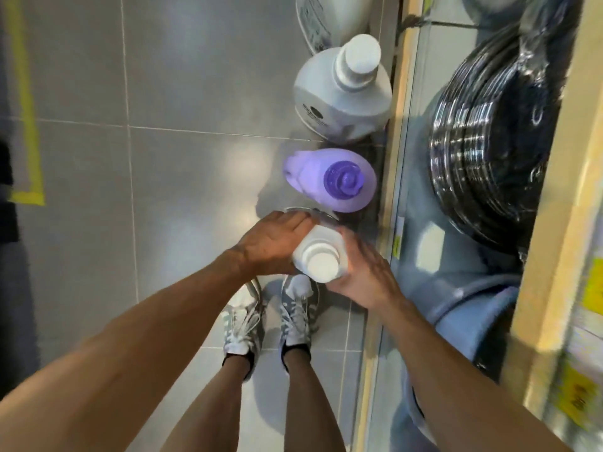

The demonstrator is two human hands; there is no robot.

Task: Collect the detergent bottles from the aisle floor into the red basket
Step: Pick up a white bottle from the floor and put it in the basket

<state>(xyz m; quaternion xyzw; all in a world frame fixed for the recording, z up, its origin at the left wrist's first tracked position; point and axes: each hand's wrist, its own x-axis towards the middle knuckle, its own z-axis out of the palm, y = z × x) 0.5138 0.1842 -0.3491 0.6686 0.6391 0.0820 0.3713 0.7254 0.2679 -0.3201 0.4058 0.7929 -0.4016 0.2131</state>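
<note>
Grey floor tiles point(182, 76) fill most of my view, looking straight down past my own legs and my sneakers point(243, 321). On my right runs the shelf edge point(396, 158), and behind it sit blue tubs point(463, 288) and a black coiled hose point(489, 158) in shiny wrap, both partly cut off by the shelf frame. Yellow tape point(27, 125) marks the floor at far left, beside something dark I cannot make out.

Along the shelf foot stand the detergent bottles in a row. The farthest white bottle point(321, 17) is cropped by the top of the frame. Next comes a large white bottle point(339, 102) with a white cap, upright, then a purple bottle point(329, 179) with a darker purple cap.

Nearest to me is the small white bottle point(318, 252). My left hand point(270, 244) presses against its left side and my right hand point(365, 272) wraps its right side, fingers curled around it. Its lower body is hidden by my hands, so I cannot tell whether it rests on the floor. No red basket shows anywhere here.
</note>
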